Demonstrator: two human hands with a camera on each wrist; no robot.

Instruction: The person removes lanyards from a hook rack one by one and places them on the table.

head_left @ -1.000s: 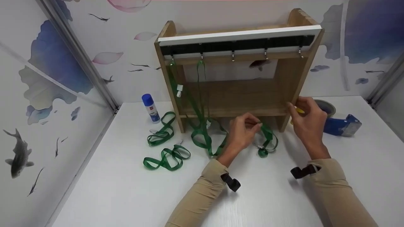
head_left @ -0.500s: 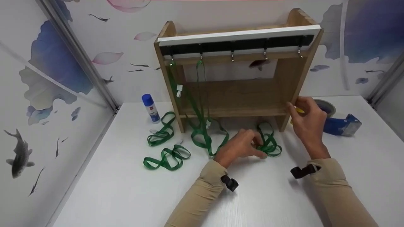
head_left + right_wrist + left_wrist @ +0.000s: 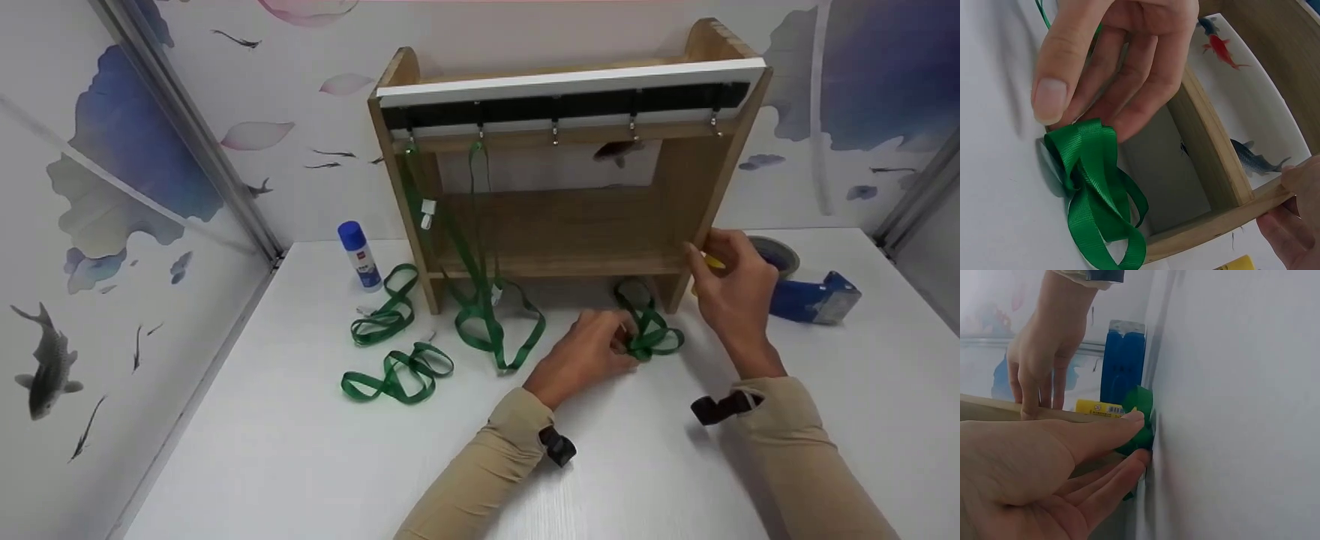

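Watching by the head view's clock, I judge the hanging work under way, two ribbons up and three to go. The two hung ribbons (image 3: pixel 494 334) are on the hooks (image 3: pixel 481 129) at eleven and twelve o'clock; the three from one to two o'clock are bare. On the table (image 3: pixel 262 450) lie two loose ribbons (image 3: pixel 388 369) at seven and eight o'clock, plus the near ribbon (image 3: pixel 1095 169) at four. My left hand (image 3: pixel 589 349) has thumb and fingers about that one; I cannot tell whether they pinch it. My right hand (image 3: pixel 733 289), at three o'clock, grips the rack (image 3: pixel 690 187) by its side.
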